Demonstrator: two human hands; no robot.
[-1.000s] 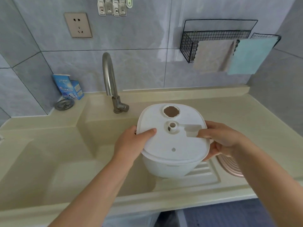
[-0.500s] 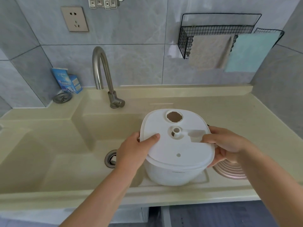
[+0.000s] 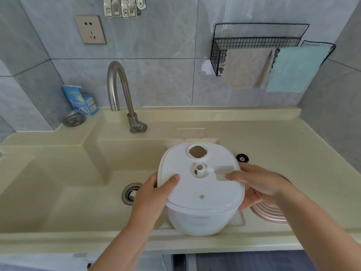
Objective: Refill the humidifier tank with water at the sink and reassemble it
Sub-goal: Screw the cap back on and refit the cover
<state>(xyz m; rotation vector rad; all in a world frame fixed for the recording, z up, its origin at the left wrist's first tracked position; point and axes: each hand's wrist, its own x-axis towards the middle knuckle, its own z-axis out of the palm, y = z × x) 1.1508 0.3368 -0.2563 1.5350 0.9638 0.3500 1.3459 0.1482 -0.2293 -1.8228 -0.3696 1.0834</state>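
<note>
risk: could slip and drop into the sink (image 3: 58,192) if either grip loosens; water could splash off the flat top if the round fill hole misses the faucet (image 3: 119,89) stream.
tank look: white humidifier tank (image 3: 201,192), flat underside up, one round opening, small valve stub.
tank place: right of the faucet, nearer than it, held at the basin's right edge.
left hand (image 3: 150,200): curled round the rim, thumb on top.
right hand (image 3: 257,184): clasping the opposite rim, fingers on top.

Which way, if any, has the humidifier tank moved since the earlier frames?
Yes. The humidifier tank has come toward the near edge of the counter, away from the faucet.
</note>
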